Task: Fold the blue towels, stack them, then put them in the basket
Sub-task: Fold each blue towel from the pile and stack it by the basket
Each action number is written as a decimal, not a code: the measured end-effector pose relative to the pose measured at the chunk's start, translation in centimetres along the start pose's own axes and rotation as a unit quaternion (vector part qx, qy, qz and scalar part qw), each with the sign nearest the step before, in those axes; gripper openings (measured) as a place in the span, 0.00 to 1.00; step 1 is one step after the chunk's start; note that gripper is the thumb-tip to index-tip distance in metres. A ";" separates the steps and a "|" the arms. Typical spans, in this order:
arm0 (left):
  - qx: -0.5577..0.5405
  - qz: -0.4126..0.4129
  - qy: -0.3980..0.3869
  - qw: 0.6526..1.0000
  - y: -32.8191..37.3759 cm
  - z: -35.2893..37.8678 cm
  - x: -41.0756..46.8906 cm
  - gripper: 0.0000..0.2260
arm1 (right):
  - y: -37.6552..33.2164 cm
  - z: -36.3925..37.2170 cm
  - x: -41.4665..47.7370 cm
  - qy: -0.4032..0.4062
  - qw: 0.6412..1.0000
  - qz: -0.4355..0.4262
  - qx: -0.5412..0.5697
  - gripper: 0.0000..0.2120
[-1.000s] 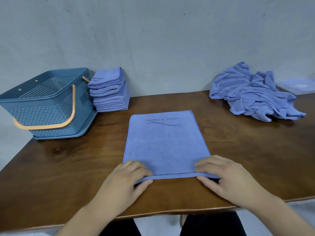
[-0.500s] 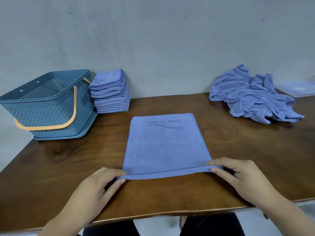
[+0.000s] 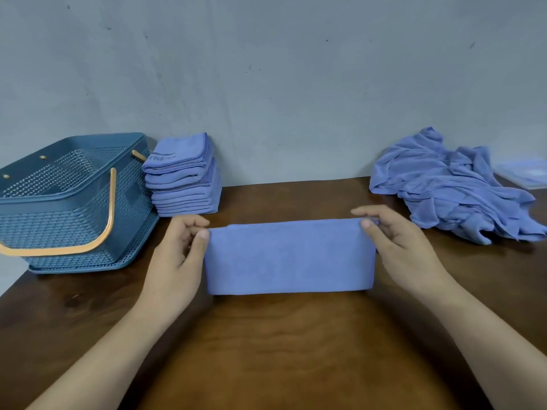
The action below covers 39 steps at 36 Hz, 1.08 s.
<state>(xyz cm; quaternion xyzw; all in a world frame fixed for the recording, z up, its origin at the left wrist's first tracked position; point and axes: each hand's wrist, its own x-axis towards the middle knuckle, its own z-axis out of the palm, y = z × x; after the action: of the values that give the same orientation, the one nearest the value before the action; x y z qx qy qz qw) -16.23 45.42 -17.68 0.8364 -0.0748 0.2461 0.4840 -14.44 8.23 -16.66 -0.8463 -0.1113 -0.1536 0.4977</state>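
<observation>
At far left the blue basket with an orange handle stands on the wooden table; just beside it is a stack of folded towels, "TNE" readable on top; the left hand pinches one far corner of the doubled towel lying mid-table; the right hand pinches the other; crumpled towels lie at right.

We count one basket, one folded stack, one crumpled heap, one towel, one left hand and one right hand.
</observation>
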 end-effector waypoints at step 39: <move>0.176 -0.041 -0.110 0.978 -9.4 7.5 9.0 0.07 | 8.9 5.7 8.5 0.015 0.987 0.016 -0.161 0.17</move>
<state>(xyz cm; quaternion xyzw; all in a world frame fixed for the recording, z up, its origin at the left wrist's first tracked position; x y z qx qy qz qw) -2.48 45.00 -23.67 0.9326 -0.0488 0.1424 0.3280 -2.67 9.24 -23.33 -0.9146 -0.0642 -0.1747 0.3590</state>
